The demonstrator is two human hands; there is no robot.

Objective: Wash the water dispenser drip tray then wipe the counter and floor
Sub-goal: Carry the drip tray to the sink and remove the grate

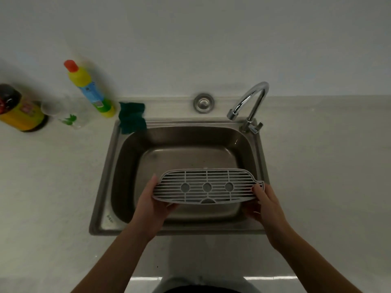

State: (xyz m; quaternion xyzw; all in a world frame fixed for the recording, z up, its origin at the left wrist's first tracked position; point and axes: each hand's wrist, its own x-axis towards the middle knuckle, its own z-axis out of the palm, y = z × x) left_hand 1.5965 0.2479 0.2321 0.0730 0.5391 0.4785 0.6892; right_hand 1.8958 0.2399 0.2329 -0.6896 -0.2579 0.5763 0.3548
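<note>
The drip tray (208, 186) is a pale grey slotted grille with three round spots in a row. It is held level over the front half of the steel sink (118, 166). My left hand (153, 205) grips its left end, thumb on top. My right hand (267, 205) grips its right end near a small tab. A dark green scrub cloth (132, 118) lies on the sink's back left corner. The chrome tap (249, 104) stands at the back right, with no water running.
On the pale counter (53, 187) at back left stand a yellow bottle with a red cap (91, 89), a clear plastic cup (61, 112) and a dark bottle with a yellow label (19, 111). A round metal fitting (203, 102) sits behind the sink. Shiny floor (143, 282) shows below the counter's edge.
</note>
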